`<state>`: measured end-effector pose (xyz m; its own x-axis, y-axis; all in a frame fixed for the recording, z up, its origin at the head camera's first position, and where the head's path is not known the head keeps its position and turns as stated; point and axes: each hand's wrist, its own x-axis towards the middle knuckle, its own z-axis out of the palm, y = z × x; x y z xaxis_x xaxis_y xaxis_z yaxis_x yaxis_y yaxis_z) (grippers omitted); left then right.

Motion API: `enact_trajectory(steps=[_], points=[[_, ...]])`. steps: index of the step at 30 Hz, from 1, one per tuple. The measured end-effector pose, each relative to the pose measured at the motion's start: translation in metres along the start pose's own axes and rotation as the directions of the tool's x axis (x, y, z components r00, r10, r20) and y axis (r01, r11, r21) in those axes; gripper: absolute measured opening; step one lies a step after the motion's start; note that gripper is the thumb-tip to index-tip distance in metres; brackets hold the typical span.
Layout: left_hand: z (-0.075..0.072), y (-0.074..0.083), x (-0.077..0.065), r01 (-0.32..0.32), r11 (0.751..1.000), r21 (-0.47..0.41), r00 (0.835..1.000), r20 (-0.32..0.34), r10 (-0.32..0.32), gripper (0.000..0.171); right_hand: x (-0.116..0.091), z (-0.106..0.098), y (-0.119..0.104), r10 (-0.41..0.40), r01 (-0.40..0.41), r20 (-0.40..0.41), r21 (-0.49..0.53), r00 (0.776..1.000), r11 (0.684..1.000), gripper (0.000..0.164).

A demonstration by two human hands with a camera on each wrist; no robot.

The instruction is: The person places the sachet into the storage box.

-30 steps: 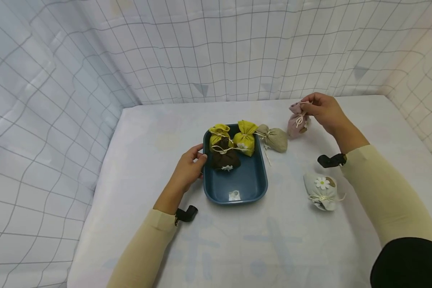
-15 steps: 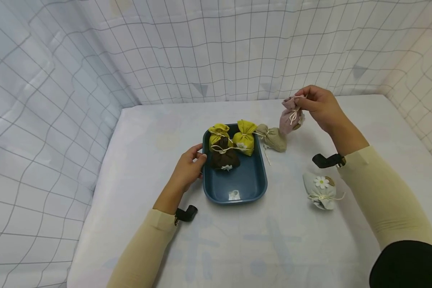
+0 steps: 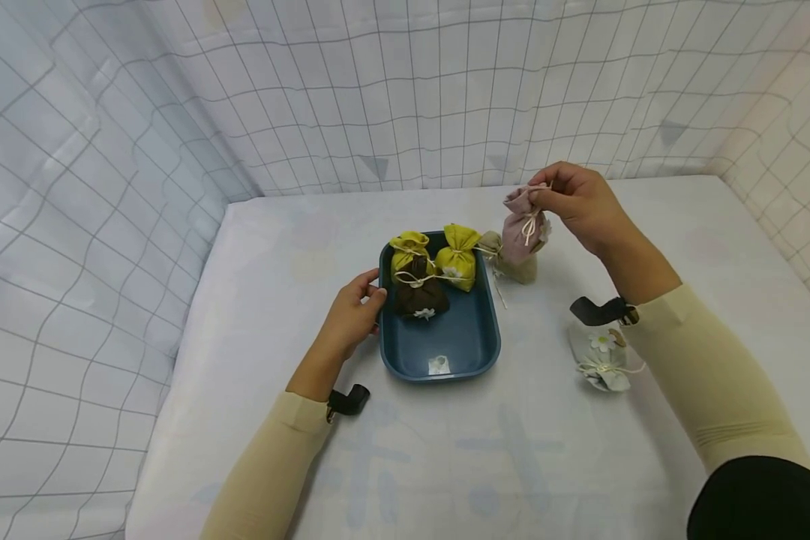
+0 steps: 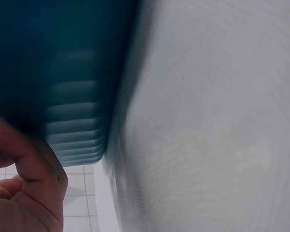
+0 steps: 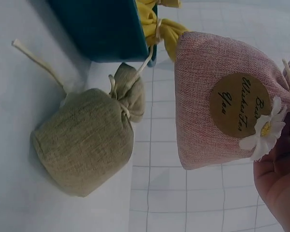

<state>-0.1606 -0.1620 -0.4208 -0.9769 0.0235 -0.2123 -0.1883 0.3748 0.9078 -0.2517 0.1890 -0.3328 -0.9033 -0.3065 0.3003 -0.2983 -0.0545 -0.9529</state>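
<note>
My right hand (image 3: 580,206) pinches a pink drawstring pouch (image 3: 524,232) by its gathered neck and holds it up. A white flower and a round brown label (image 5: 237,104) show on the pouch in the right wrist view. Behind and below it, partly covered in the head view, a beige drawstring pouch (image 5: 87,140) lies on the table beside the tray. My left hand (image 3: 353,311) grips the left rim of the blue tray (image 3: 439,377), thumb at the rim. In the tray are two yellow pouches (image 3: 455,262) and a dark brown pouch (image 3: 421,300).
A pale grey-white pouch (image 3: 602,364) with a white flower lies on the table at the right, partly under the right wrist's camera (image 3: 601,310). The white-covered table (image 3: 277,247) is enclosed by grid-patterned curtains (image 3: 432,90) at the back and sides.
My right hand has moved left with the pink pouch, lifting it, so the pouch now overlaps the beige one in the head view. The left hand and tray have stayed in place.
</note>
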Motion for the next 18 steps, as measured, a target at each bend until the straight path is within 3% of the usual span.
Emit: enact_trajectory(steps=[5, 18], points=[[0.000, 0.000, 0.000, -0.004, 1.000, 0.001, 1.000, -0.003, 0.004, 0.048, -0.004, 0.013, -0.007, 0.006, -0.006, 0.010, -0.023, 1.000, 1.000, 0.007], [0.000, 0.001, -0.001, -0.012, 1.000, 0.003, 1.000, -0.003, 0.012, 0.049, -0.011, 0.038, -0.011, 0.020, -0.025, 0.061, 0.075, 0.998, 0.997, 0.007]])
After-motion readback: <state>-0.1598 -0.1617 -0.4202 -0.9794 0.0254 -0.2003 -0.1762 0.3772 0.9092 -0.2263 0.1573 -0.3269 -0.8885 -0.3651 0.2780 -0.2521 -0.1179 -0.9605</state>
